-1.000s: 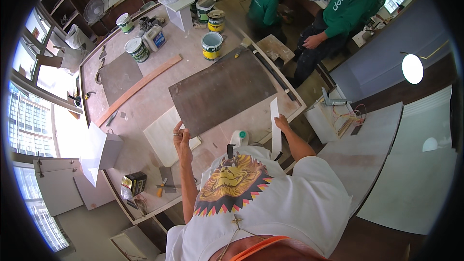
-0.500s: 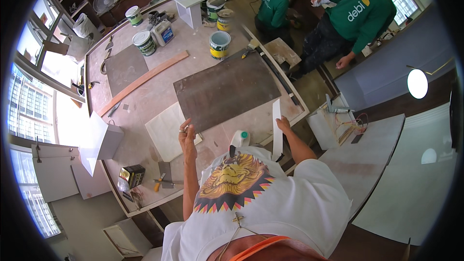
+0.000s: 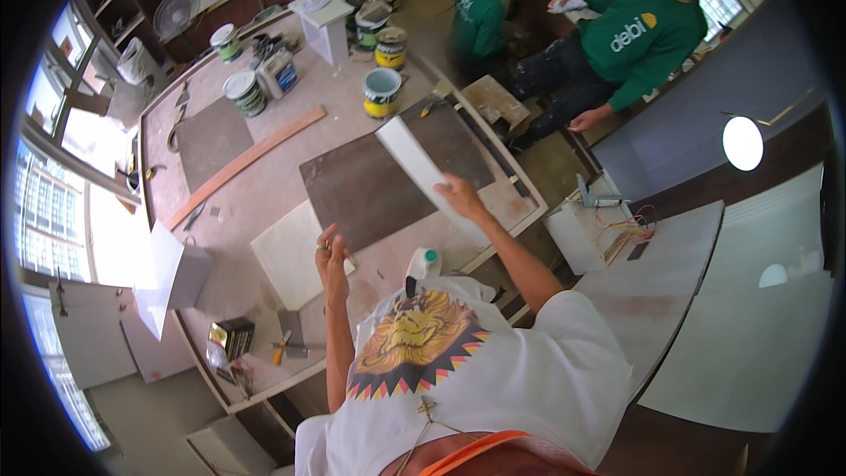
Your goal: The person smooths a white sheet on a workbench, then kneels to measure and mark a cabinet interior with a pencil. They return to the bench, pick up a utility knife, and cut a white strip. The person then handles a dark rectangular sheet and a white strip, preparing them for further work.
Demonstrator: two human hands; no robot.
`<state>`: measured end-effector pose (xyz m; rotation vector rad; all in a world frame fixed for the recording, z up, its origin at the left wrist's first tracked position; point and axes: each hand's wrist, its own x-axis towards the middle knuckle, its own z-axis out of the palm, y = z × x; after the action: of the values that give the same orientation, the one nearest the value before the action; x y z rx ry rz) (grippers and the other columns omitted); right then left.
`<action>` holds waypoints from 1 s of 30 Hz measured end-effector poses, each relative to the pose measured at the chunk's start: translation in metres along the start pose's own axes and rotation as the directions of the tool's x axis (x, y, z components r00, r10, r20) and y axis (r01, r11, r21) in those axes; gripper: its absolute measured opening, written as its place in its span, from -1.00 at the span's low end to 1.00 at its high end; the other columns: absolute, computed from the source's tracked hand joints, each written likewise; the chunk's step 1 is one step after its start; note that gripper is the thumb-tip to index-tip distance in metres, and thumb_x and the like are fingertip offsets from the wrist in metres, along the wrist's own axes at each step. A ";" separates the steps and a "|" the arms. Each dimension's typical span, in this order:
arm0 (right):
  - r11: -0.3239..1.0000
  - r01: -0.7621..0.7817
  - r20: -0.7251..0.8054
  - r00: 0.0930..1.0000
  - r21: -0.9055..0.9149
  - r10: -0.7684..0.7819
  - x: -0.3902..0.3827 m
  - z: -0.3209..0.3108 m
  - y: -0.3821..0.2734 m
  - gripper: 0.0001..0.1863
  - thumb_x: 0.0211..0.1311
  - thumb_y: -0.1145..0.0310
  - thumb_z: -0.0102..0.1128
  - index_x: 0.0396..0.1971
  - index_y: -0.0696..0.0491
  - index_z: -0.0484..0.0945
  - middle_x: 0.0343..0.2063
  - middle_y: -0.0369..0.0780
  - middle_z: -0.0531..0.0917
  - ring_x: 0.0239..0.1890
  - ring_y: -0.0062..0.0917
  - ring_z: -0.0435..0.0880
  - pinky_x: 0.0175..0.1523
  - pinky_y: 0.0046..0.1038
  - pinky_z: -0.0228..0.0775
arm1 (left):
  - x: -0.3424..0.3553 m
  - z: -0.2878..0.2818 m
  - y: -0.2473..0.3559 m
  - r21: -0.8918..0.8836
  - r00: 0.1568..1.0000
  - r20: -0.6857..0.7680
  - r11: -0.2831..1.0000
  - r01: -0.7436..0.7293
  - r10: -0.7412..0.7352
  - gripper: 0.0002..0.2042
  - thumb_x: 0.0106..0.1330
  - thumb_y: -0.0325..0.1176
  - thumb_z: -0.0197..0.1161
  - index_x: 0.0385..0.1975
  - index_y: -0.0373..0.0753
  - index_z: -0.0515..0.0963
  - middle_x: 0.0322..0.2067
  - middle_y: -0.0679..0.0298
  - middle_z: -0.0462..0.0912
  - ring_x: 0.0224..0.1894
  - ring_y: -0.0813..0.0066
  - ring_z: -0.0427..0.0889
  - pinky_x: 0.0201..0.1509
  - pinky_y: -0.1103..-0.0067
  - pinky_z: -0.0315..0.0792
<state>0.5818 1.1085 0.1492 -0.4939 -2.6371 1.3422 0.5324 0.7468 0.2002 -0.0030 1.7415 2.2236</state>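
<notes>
My right hand [image 3: 460, 197] is closed round a long white strip [image 3: 411, 153], which slants over the dark brown sheet [image 3: 352, 185] on the table. The strip's far end points toward an open paint can [image 3: 382, 92] with a yellow band. To the left, my left hand [image 3: 331, 257] is raised with loosely bent fingers apart, and nothing shows in it. Beneath and beside that hand lies a cream-coloured square sheet [image 3: 286, 256]. A white bottle with a green cap [image 3: 425, 264] stands close to my shirt, between my arms.
The worktable [image 3: 264, 167] also bears a reddish wooden strip [image 3: 251, 159], several paint cans, a white jug [image 3: 278, 73], a dark box [image 3: 231, 338] and an orange-handled knife [image 3: 280, 353]. Two people in green tops are beyond its right edge. A curved grey panel [image 3: 656, 291] stands at the right.
My right hand has swung the white strip leftward and forward, from upright at the table's right edge to slanting over the dark sheet. My left hand stays raised in about the same place.
</notes>
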 end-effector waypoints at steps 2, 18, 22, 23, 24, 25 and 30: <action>0.990 0.058 0.071 0.995 0.130 -0.067 -0.003 0.000 -0.063 -0.58 0.38 0.10 0.13 -0.04 0.15 0.59 -0.13 0.08 0.69 -0.03 -0.02 0.66 0.06 -0.21 0.46 | -0.003 -0.005 0.000 0.009 1.000 -0.024 1.000 0.017 -0.016 -0.55 0.38 -0.26 0.36 0.19 -0.28 0.47 -0.49 0.51 0.36 -0.39 0.72 0.31 -0.25 0.69 0.25; 0.985 0.172 0.202 0.965 -0.023 -0.164 -0.031 0.026 -0.132 -0.66 0.40 0.14 0.14 -0.20 0.17 0.50 -0.32 0.14 0.63 -0.18 0.15 0.60 -0.15 -0.08 0.42 | -0.001 -0.019 -0.008 -0.029 0.996 -0.049 0.997 -0.077 0.076 -0.67 0.42 -0.24 0.31 0.09 -0.22 0.53 -0.52 0.59 0.33 -0.44 0.80 0.27 -0.34 0.76 0.17; 0.984 0.181 0.180 0.968 0.000 -0.178 -0.037 0.027 -0.130 -0.66 0.41 0.14 0.12 -0.20 0.17 0.49 -0.34 0.13 0.62 -0.20 0.16 0.58 -0.16 -0.07 0.41 | 0.001 -0.021 -0.006 -0.008 0.997 -0.026 0.998 -0.067 0.066 -0.69 0.46 -0.21 0.27 0.08 -0.21 0.53 -0.48 0.57 0.31 -0.40 0.80 0.25 -0.32 0.74 0.18; 0.983 0.184 0.173 0.968 -0.008 -0.180 -0.039 0.027 -0.133 -0.66 0.41 0.14 0.12 -0.20 0.17 0.49 -0.35 0.13 0.62 -0.21 0.16 0.58 -0.16 -0.06 0.40 | 0.002 -0.022 -0.008 -0.012 0.998 -0.015 0.998 -0.068 0.068 -0.70 0.47 -0.21 0.26 0.08 -0.20 0.53 -0.46 0.56 0.30 -0.39 0.79 0.25 -0.31 0.74 0.19; 0.980 0.196 0.169 0.966 0.006 -0.195 -0.040 0.027 -0.133 -0.66 0.42 0.14 0.11 -0.20 0.17 0.48 -0.35 0.13 0.62 -0.21 0.16 0.58 -0.16 -0.06 0.40 | 0.002 -0.021 -0.011 -0.017 0.997 -0.009 0.997 -0.081 0.081 -0.69 0.47 -0.21 0.25 0.10 -0.21 0.52 -0.41 0.53 0.33 -0.35 0.78 0.29 -0.26 0.73 0.24; 0.978 0.209 0.165 0.964 0.020 -0.209 -0.040 0.028 -0.134 -0.66 0.42 0.14 0.11 -0.20 0.17 0.48 -0.35 0.13 0.62 -0.21 0.16 0.58 -0.16 -0.07 0.40 | 0.003 -0.021 -0.013 -0.021 0.996 -0.004 0.995 -0.094 0.094 -0.68 0.48 -0.21 0.24 0.12 -0.22 0.51 -0.37 0.50 0.36 -0.31 0.76 0.33 -0.21 0.72 0.30; 0.985 0.172 0.237 0.956 0.013 -0.170 -0.046 0.022 -0.152 -0.66 0.41 0.15 0.12 -0.16 0.17 0.52 -0.31 0.12 0.64 -0.19 0.14 0.59 -0.14 -0.12 0.43 | -0.004 -0.006 -0.008 -0.011 0.997 0.041 0.997 -0.070 0.071 -0.57 0.49 -0.21 0.22 0.25 -0.25 0.41 -0.05 0.29 0.47 -0.04 0.55 0.51 0.14 0.55 0.45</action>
<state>0.5846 0.9925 0.2598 -0.1054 -2.7955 1.4166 0.5372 0.7416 0.1914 0.1032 1.7344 2.2653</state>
